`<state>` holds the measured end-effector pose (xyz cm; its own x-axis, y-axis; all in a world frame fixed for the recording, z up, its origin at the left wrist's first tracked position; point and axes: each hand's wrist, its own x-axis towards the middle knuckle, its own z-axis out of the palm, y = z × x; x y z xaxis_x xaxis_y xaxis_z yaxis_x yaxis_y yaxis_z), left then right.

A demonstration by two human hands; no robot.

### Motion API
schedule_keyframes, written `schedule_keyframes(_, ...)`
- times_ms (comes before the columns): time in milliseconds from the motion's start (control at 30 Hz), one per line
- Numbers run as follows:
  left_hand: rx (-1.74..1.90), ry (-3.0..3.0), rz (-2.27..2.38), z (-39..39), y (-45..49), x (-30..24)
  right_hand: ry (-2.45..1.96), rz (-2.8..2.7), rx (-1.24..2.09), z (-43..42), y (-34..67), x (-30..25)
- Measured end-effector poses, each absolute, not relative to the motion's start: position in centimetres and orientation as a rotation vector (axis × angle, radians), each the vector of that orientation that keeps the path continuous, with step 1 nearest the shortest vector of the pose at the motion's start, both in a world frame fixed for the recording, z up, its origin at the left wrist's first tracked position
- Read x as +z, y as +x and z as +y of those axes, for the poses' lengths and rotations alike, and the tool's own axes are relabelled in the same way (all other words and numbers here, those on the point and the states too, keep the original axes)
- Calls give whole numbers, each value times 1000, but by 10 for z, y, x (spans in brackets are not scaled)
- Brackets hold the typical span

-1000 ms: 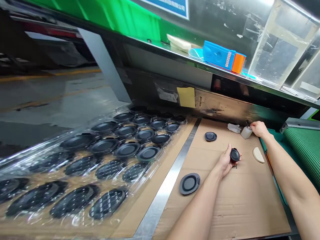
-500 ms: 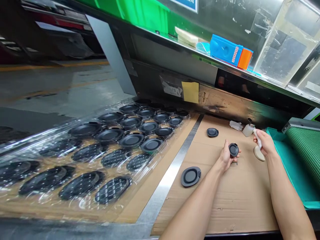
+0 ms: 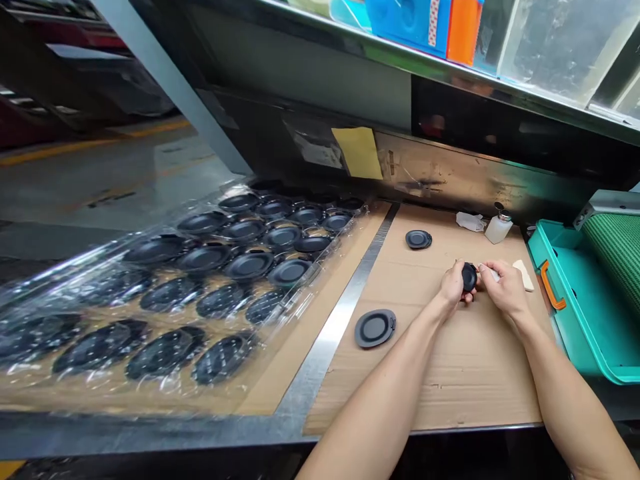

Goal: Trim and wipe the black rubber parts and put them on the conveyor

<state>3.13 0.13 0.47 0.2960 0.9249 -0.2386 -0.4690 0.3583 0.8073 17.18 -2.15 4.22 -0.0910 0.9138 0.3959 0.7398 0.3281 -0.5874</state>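
Clenching a round black disc (image 3: 469,277) on edge in the left hand (image 3: 453,285), its face turned right, above the middle of a cardboard sheet (image 3: 440,393), a person pinches a white pad (image 3: 493,273) against it with the right hand (image 3: 506,290). Two other discs lie flat: one disc (image 3: 419,239) near the sheet's far edge, another disc (image 3: 375,328) by its left edge.

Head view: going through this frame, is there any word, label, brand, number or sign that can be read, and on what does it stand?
No text can be read in this view.
Yellow note: no readable writing.
Small label on the metal panel: too small and blurred to read.
Papers stuck to the dark panel: too blurred to read.
Plastic bottle: no readable label.
Blue box: no readable words.
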Motion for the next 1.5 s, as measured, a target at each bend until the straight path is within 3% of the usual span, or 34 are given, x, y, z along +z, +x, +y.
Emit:
schedule_keyframes(567,920,1371,1214,-13,35,11,-1578,-2241,51,-20,177,32)
schedule_keyframes(733,952,1412,1214,-17,35,12,-1726,-2209,2,-21,174,29)
schedule_keyframes(1500,1067,1457,1177,-21,35,8,-1613,-2221,13,-19,175,25)
